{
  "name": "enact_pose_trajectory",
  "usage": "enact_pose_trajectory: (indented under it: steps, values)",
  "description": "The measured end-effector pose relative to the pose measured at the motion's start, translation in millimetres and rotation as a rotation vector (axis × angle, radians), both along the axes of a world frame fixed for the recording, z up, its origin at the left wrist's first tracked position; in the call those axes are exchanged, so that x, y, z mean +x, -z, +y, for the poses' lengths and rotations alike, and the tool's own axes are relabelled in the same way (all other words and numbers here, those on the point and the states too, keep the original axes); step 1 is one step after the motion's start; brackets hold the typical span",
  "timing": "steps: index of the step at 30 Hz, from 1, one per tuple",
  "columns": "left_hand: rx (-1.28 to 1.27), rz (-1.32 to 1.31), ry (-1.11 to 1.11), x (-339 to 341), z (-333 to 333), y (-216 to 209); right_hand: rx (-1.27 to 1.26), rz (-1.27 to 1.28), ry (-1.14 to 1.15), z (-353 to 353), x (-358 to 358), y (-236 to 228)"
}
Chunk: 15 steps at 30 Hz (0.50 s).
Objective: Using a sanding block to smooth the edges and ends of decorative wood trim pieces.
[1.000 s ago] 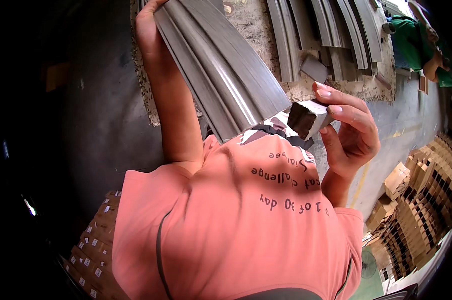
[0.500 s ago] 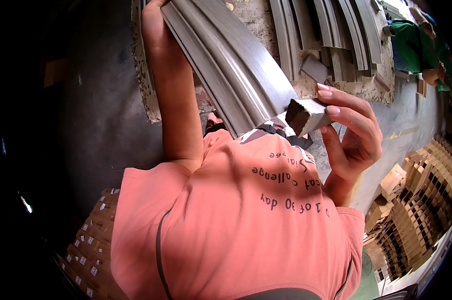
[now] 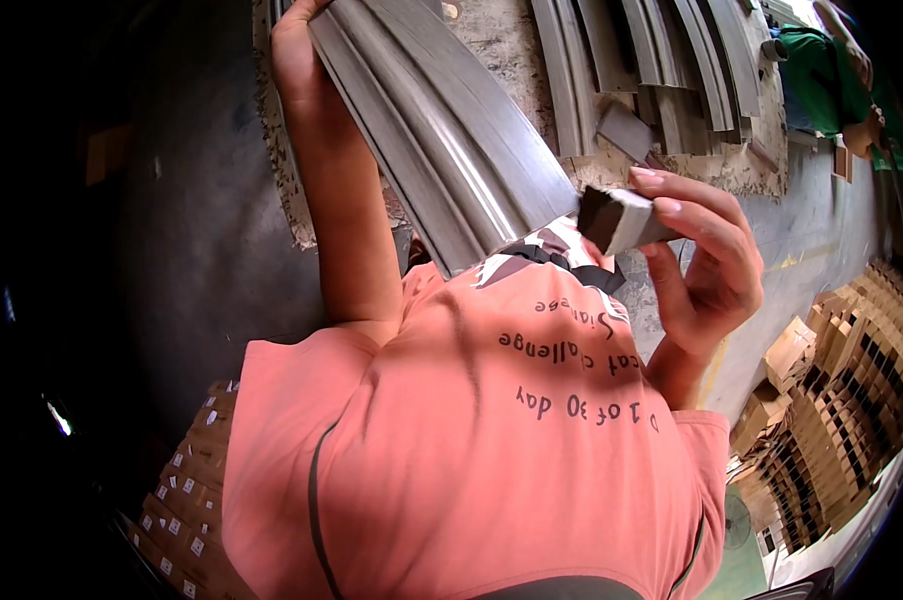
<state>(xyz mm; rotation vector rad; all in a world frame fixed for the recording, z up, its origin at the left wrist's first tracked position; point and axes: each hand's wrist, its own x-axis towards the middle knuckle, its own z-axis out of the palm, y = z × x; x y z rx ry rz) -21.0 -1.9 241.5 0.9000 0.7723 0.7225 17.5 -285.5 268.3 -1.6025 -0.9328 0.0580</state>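
Concrete floor (image 3: 201, 250) spreads beneath a rough bench (image 3: 501, 40) bearing grey strips (image 3: 661, 60). Against that bench, the left hand (image 3: 296, 55) is clamped on a long grey moulding (image 3: 441, 130), while just right of its lower end the right hand (image 3: 701, 260) pinches a small grey block (image 3: 621, 218) above the pink shirt (image 3: 471, 450).

Below you lies a grey concrete floor (image 3: 201, 250), dark toward nine o'clock. At twelve o'clock a rough, dusty slab (image 3: 501, 40) carries rows of grey moulding strips (image 3: 661, 60). Stacked cardboard boxes (image 3: 851, 400) fill four o'clock; more labelled boxes (image 3: 191, 500) sit at seven. Daylight brightens the two o'clock corner.
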Motion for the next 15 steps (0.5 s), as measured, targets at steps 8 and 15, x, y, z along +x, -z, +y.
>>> enact_pose_trajectory:
  steps: [8,15]
  values:
    - [-0.401,-0.148,0.241,11.0,20.6,6.2,0.111,-0.097,-0.067,16.4,0.7,-7.9]
    - [0.059,-0.003,-0.046,3.9,-4.5,-6.3,-0.054,0.008,0.001,-3.1,4.8,-11.8]
